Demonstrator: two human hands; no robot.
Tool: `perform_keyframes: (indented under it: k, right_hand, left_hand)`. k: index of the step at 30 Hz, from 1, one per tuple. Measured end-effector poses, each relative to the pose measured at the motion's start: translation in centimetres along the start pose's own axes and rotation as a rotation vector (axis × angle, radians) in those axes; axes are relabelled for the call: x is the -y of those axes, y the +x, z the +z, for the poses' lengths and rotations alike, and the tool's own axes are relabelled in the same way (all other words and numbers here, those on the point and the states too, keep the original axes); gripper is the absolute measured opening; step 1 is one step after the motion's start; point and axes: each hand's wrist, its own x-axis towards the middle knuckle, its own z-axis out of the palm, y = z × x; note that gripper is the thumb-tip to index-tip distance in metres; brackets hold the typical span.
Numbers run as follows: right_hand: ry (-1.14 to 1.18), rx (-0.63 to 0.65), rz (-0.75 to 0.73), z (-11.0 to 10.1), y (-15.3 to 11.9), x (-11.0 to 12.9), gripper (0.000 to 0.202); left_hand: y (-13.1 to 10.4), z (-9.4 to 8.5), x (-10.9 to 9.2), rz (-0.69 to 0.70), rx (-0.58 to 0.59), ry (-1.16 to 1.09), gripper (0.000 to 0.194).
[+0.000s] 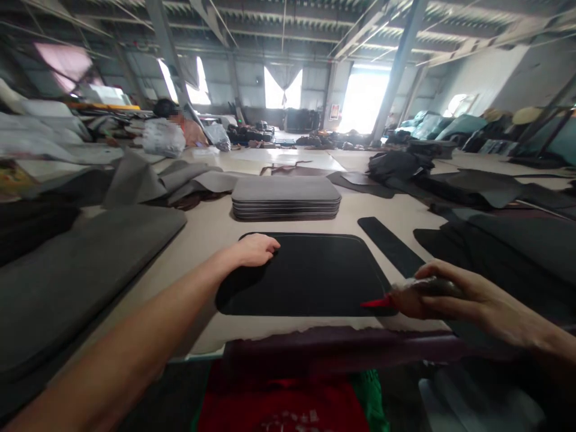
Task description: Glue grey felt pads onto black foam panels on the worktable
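Note:
A black rounded-corner panel lies flat on the pale table in front of me, a thin line running along its edge. My left hand rests on its far left corner with the fingers curled together; whatever is under them is hidden. In my right hand is a squeeze bottle with a red nozzle. The fingers wrap round the bottle, and its nozzle points left over the panel's near right corner. Whether the tip touches the panel, I cannot tell.
Behind the panel stands a stack of similar grey panels. A dark strip lies to the right. Grey sheet material covers the left side, and dark sheets the right. Dark red material hangs along the near edge. A person is farther back.

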Motion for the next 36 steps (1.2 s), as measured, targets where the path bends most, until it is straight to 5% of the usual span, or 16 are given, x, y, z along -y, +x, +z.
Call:
perform_keyframes:
  k: [8, 20, 26, 31, 36]
  right_hand:
    - [0.008, 0.233, -0.317, 4.8, 6.3, 4.5, 0.019]
    - [0.033, 0.332, -0.723, 12.7, 12.2, 13.8, 0.01]
    - [0.006, 0.284, -0.804, 14.7, 14.1, 15.3, 0.013]
    - [0.002, 0.186, -0.82, 15.5, 15.2, 15.4, 0.018]
    - [0.002, 0.118, -0.782, 16.0, 15.2, 14.9, 0.02]
  left_hand:
    - [0.2, 0.2, 1.9, -0.123, 0.074, -0.41, 0.06]
    - [0.6, -0.2, 2.8, -0.203, 0.162, -0.727, 0.06]
    - [0.3, -0.4, 2.9, -0.203, 0.175, -0.761, 0.058]
    - [0.0, -0.6, 3.0, -0.176, 0.142, -0.789, 0.038]
    - [0.1, -0.5, 2.7, -0.191, 0.126, -0.832, 0.042]
